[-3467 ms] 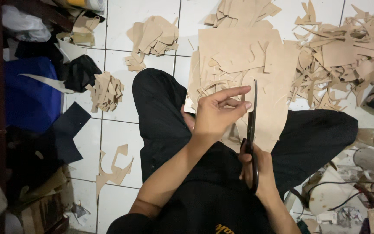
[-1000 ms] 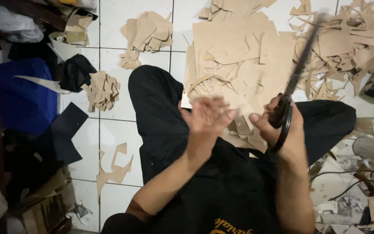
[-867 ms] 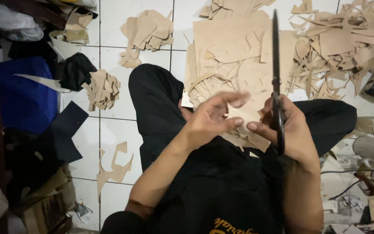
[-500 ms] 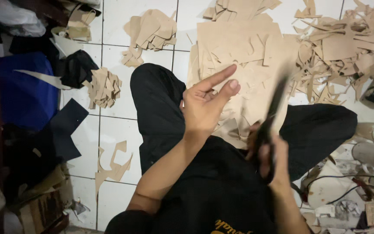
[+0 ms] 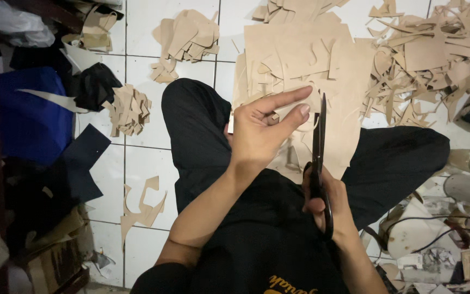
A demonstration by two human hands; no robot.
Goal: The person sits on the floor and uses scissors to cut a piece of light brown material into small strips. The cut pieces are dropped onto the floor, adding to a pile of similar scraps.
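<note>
From the head camera, the right hand (image 5: 330,204) grips black scissors (image 5: 318,158) by the handles, blades upright and closed. The left hand (image 5: 262,130) seems to pinch a tan sheet (image 5: 305,54) over the lap; it looks thin, floppy, best held near the cut.

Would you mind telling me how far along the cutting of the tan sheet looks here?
Done: offcut scraps lie heaped on the tiles, with cut shapes stacked beside the knee. In hand: the right hand holds black scissors, blades up; the left hand holds a piece against the sheet. Left: the large tan sheet on the lap remains partly uncut.
</note>
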